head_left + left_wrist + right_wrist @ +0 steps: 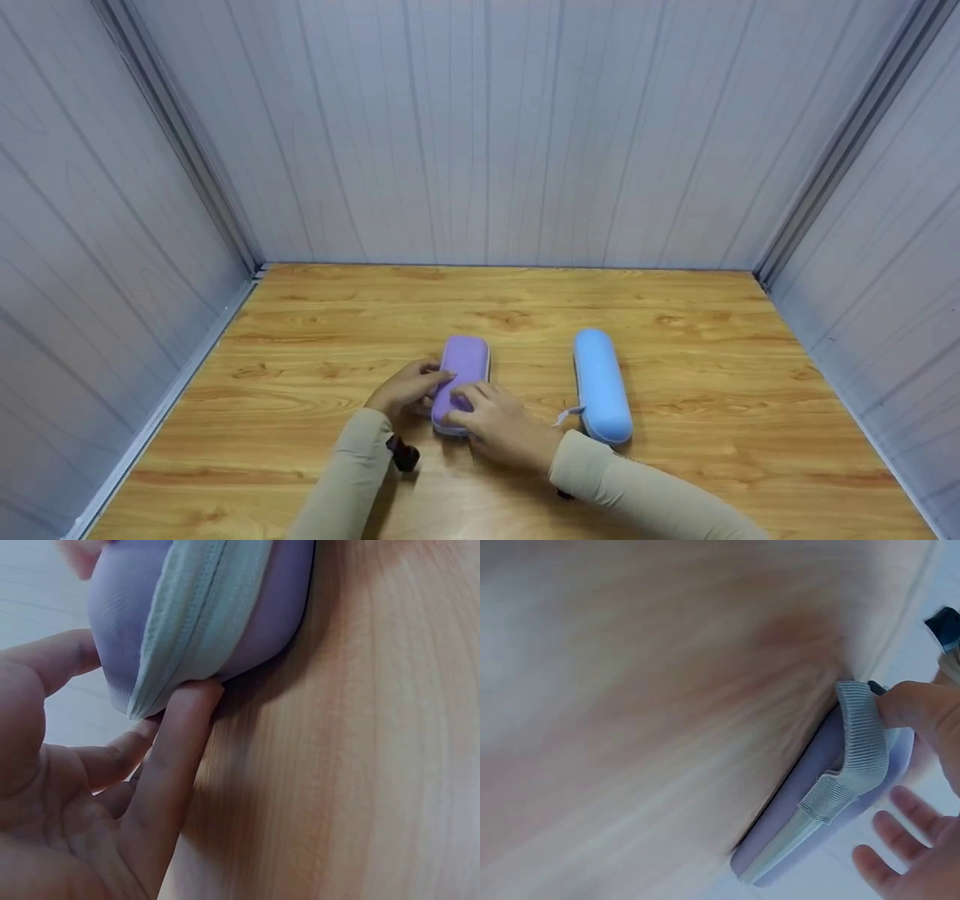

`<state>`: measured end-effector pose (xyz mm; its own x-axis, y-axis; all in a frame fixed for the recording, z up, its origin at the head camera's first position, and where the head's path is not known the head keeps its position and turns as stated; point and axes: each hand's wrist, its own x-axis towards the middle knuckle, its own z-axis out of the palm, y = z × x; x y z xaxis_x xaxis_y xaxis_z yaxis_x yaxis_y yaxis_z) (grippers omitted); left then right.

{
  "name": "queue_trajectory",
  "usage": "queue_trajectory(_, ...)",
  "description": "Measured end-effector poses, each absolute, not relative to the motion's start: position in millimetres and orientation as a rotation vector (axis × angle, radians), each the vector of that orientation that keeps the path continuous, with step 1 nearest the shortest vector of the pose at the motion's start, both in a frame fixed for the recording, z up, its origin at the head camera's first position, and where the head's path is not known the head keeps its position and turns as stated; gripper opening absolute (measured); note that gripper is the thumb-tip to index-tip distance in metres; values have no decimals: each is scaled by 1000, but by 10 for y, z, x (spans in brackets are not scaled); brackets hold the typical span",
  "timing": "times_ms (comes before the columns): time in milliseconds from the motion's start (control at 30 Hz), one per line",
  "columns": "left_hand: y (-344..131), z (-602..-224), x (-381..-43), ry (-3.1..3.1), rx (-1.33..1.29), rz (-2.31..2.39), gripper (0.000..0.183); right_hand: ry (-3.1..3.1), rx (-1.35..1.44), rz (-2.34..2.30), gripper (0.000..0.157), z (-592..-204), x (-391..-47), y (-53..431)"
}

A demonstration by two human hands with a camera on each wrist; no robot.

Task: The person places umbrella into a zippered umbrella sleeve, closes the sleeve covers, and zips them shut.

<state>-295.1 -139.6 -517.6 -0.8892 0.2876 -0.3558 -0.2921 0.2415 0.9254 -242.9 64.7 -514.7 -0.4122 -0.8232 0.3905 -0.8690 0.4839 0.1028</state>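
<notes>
A purple zippered case (466, 360) lies lengthwise on the wooden table between both hands. Pale zipper tape (202, 607) runs round its side. My left hand (409, 386) grips the case from the left, thumb over the top and other fingers along the side. From the right, my right hand (506, 427) reaches over the near end. In the right wrist view, its thumb and a finger pinch at a small dark zipper pull (877, 688), beside the ribbed grey strap loop (864, 742); the other fingers stay spread apart. Fingertips partly hide the pull.
A light blue case (602, 386) with a pale strap (568, 414) lies to the right of the right forearm. Pale panelled walls (487, 135) enclose the wooden table (300, 360) at the back and both sides. A dark wrist camera (405, 454) sits at the left cuff.
</notes>
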Motion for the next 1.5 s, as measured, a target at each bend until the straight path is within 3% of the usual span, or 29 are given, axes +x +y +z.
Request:
queue_trajectory(300, -1405, -5194, -2964, 2085, 22, 1688, 65, -2058, 1403, -138, 13, -5198, -2398, 585)
queue_trajectory(633, -1401, -5184, -2963, 2058, 51, 1693, 58, -2027, 1432, -366, 14, -5182, -2372, 537)
queue_trajectory(1100, -1404, -5181, -2978, 2070, 60, 1671, 59, -2022, 1454, -406, 7, -5141, -2284, 568)
queue_trajectory(1500, -1400, -5177, -2986, 2116, 119, 1672, 53, -2037, 1465, -445, 12, -5143, -2275, 659)
